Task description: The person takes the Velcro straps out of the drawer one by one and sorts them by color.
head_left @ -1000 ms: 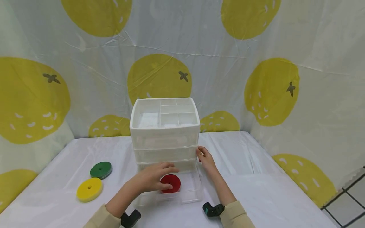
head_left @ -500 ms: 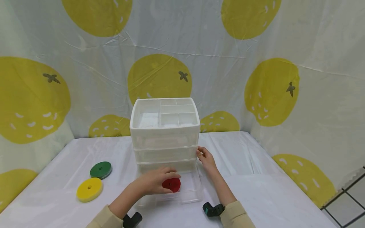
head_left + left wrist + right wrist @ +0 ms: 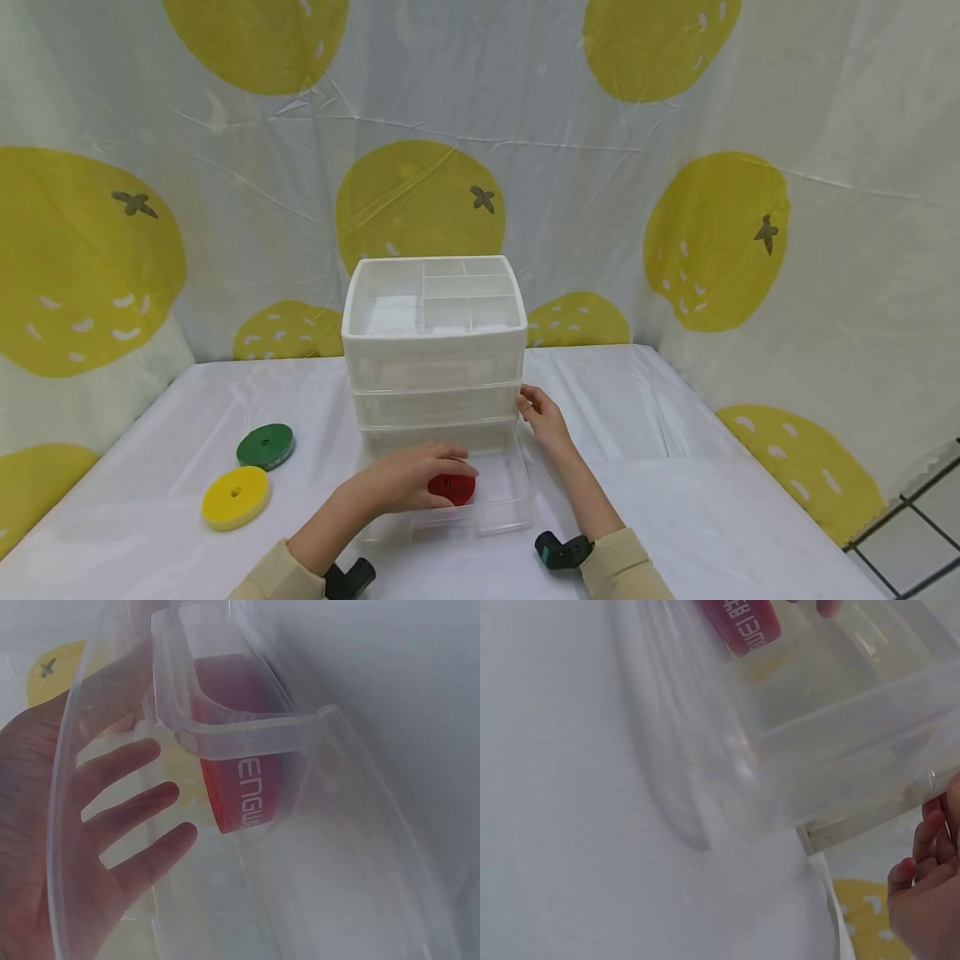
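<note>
A red strap roll point(image 3: 452, 488) with white lettering lies in the pulled-out clear bottom drawer point(image 3: 501, 515) of a white drawer unit point(image 3: 435, 367). My left hand point(image 3: 408, 479) reaches into the drawer and grips the roll between thumb and index finger. Seen in the left wrist view through the clear drawer wall, the other fingers point(image 3: 139, 799) are spread beside the red roll point(image 3: 236, 742). My right hand point(image 3: 543, 421) rests its bent fingers against the right side of the unit. The right wrist view shows these fingers point(image 3: 925, 840) at the side of the unit.
A green roll point(image 3: 266, 447) and a yellow roll point(image 3: 235, 498) lie on the white-covered table point(image 3: 645, 500), left of the drawer unit. The unit's top tray point(image 3: 393, 312) has several compartments. A curtain point(image 3: 555, 183) with yellow fruit prints hangs behind.
My left hand has lowered and moved slightly right, its thumb and index finger closing around the red roll. The right hand has stayed at the unit's side.
</note>
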Available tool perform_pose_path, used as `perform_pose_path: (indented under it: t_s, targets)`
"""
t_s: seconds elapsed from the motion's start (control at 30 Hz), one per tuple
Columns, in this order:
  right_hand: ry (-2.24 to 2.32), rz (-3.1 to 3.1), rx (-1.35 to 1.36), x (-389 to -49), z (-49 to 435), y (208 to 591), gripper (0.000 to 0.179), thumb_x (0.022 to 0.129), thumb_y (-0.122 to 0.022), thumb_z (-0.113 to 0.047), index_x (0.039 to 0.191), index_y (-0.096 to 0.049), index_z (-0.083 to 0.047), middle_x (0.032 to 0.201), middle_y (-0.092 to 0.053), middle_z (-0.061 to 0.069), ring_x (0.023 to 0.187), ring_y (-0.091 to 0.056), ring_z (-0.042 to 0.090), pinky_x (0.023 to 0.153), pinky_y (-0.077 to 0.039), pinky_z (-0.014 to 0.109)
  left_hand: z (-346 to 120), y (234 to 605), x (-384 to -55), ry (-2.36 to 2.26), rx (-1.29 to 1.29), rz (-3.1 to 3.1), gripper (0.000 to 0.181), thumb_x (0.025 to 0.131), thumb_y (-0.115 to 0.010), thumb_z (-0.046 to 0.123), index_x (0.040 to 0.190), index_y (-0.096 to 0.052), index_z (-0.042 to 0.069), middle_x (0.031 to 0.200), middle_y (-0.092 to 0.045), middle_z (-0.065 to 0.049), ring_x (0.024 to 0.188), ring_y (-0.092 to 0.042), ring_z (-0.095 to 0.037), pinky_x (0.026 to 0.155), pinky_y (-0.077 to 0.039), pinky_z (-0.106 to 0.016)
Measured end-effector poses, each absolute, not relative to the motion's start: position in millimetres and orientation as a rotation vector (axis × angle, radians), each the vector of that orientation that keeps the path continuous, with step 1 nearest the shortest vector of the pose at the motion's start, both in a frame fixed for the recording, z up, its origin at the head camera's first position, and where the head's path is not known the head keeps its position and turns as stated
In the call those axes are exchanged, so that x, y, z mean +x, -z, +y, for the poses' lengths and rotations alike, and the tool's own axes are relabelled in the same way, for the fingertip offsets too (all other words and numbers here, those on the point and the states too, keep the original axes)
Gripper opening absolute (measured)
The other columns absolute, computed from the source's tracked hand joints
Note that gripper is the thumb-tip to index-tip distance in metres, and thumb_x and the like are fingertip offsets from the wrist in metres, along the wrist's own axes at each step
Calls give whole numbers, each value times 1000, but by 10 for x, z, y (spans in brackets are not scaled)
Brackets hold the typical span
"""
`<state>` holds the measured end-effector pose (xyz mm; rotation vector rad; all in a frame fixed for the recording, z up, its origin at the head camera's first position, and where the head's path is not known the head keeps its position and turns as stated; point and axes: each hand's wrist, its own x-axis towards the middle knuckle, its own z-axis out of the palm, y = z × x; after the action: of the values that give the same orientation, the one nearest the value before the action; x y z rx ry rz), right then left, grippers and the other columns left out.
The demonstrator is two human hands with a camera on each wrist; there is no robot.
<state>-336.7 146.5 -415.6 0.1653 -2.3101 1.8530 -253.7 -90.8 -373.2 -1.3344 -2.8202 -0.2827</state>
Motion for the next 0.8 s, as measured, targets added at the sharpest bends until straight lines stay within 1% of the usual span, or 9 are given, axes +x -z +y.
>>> perform_pose_path:
  t_s: [0.13,0.27,0.4,0.53,0.67,0.8]
  targets:
    - [-1864,-2311,170,-3366,1470,4150,39,92,-52,-26,122,-52,-1,121,-54,16,86,-50,3,75,-40,19,-903,3728,-2538,278,-1349,-2840,33,81,-66,28,114,-62,27,121,-57,3,112,-52,-14,91,-47,-27]
    - [-1866,-2315,176,-3372,1476,4157,40,92,-52,-25,123,-51,-1,120,-53,16,77,-46,2,70,-38,18,-901,3729,-2539,275,-1306,-2895,29,81,-66,31,110,-66,28,122,-58,3,111,-53,-15,91,-47,-28]
    - [-1861,-2320,178,-3370,1481,4167,39,92,-51,-26,124,-51,-2,121,-53,16,76,-45,4,69,-38,20,-908,3747,-2544,292,-1270,-2928,27,83,-64,33,109,-66,28,123,-58,2,112,-53,-16,91,-47,-29]
    - [-1866,-2319,174,-3368,1479,4178,38,93,-51,-25,123,-52,-3,119,-54,14,76,-45,5,69,-39,22,-922,3777,-2554,283,-1243,-2941,29,84,-62,34,112,-65,27,124,-57,1,114,-52,-16,92,-46,-31]
    - [-1871,-2311,181,-3366,1471,4175,37,92,-51,-25,122,-52,-3,116,-55,14,74,-44,5,67,-38,21,-914,3796,-2570,279,-1205,-2967,35,82,-65,34,116,-63,26,124,-56,0,112,-52,-17,88,-48,-31]
    - [-1847,-2309,197,-3367,1467,4167,39,92,-52,-26,121,-52,-1,113,-54,15,71,-43,4,63,-36,20,-898,3805,-2589,307,-1179,-2973,36,79,-68,33,115,-62,25,124,-54,0,111,-51,-18,84,-50,-30]
